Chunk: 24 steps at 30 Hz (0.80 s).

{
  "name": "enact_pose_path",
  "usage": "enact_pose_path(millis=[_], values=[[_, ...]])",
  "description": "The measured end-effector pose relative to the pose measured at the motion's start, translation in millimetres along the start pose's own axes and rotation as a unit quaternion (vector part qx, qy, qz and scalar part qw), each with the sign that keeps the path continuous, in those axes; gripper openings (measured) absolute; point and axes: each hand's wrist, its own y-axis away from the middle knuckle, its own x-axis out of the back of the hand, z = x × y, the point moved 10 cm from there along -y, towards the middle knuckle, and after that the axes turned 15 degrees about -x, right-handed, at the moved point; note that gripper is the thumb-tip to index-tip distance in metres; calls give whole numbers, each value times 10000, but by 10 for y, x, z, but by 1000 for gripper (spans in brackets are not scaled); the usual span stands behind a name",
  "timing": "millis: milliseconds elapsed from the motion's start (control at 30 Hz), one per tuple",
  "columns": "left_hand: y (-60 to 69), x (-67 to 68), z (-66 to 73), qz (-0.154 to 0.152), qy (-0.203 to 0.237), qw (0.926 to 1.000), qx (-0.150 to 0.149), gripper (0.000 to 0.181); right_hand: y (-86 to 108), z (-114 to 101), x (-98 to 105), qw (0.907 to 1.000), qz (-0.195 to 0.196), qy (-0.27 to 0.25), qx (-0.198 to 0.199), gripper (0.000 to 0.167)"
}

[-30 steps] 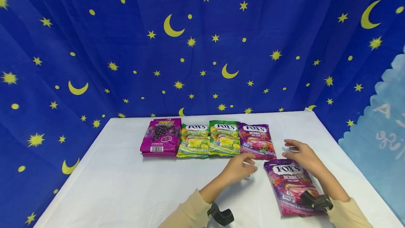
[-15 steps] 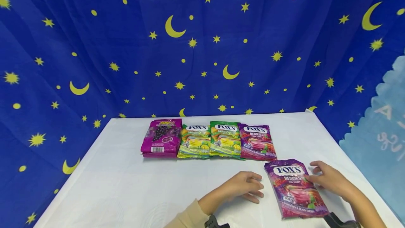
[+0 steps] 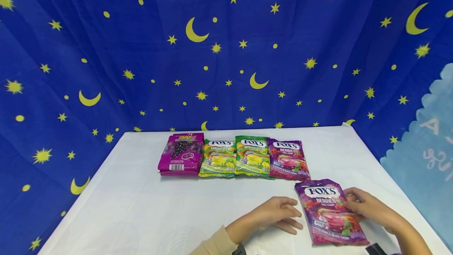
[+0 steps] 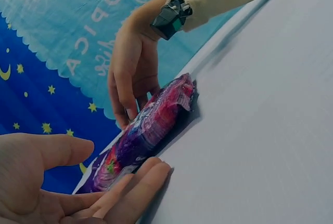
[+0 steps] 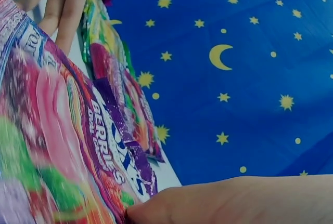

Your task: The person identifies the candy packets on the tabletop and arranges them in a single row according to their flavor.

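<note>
In the head view a purple FOX'S Berries candy bag [image 3: 330, 217] lies face up on the white table, front right. My right hand [image 3: 369, 207] is at its right edge. The right wrist view shows the thumb [image 5: 171, 203] touching the edge of the candy bag [image 5: 57, 125]. In the left wrist view the right hand's fingers [image 4: 127, 91] reach down along the far side of the bag [image 4: 148, 125]. My left hand [image 3: 274, 213] lies just left of the bag, fingers apart and extended, holding nothing; its fingertips [image 4: 156, 174] are close to the near side.
Along the table's back stands a row: purple grape candy bags [image 3: 181, 154], a yellow-green FOX'S Spring Tea bag [image 3: 218, 158], a green one [image 3: 252, 156] and a purple Berries bag [image 3: 288, 159]. A blue star-and-moon curtain [image 3: 226, 50] hangs behind the table [image 3: 141, 207].
Both hands have drawn back toward me from the row. My right hand has gone to the front bag's right edge, my left to its left side. The bag has shifted slightly left.
</note>
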Motion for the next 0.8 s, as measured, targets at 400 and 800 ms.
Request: enact_pose_path(millis=[400, 800], values=[[25, 100, 18, 970, -548, 9935, -234, 36, 81, -75, -245, 9889, -784, -1145, 540, 44], [119, 288, 115, 1569, -1684, 9714, -584, 34, 103, -184, -511, 9731, -1175, -1853, 708, 55]])
